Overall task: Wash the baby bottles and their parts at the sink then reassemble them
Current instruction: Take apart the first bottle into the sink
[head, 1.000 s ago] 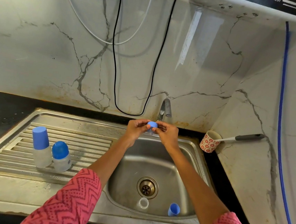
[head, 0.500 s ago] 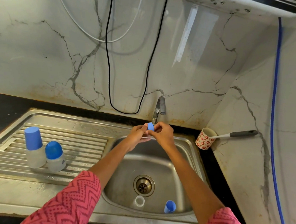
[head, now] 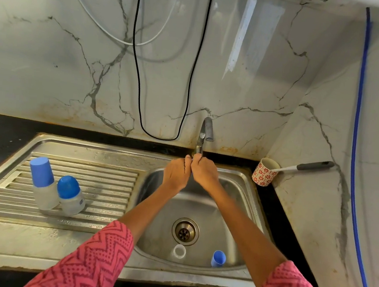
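Note:
My left hand (head: 176,173) and my right hand (head: 204,173) are pressed together under the tap (head: 204,135), over the back of the sink basin (head: 237,194). They close around a small blue bottle part that is almost fully hidden between the fingers. In the basin's front lie a clear bottle (head: 179,251) and a blue cap (head: 218,258). Two capped baby bottles stand on the ridged drainboard (head: 110,182): a taller one (head: 42,182) with a flat blue cap and a shorter one (head: 70,195) with a domed blue cap.
A red-patterned cup (head: 263,174) with a grey-handled brush (head: 313,166) stands in the right corner. A black cable (head: 140,115) and a white cable hang down the marble wall. A blue hose (head: 357,136) runs down the right wall. The drain (head: 185,231) is in the basin's middle.
My hands have closed tighter together under the tap, and the blue part that showed between my fingertips is now hidden. The view has tilted slightly downward.

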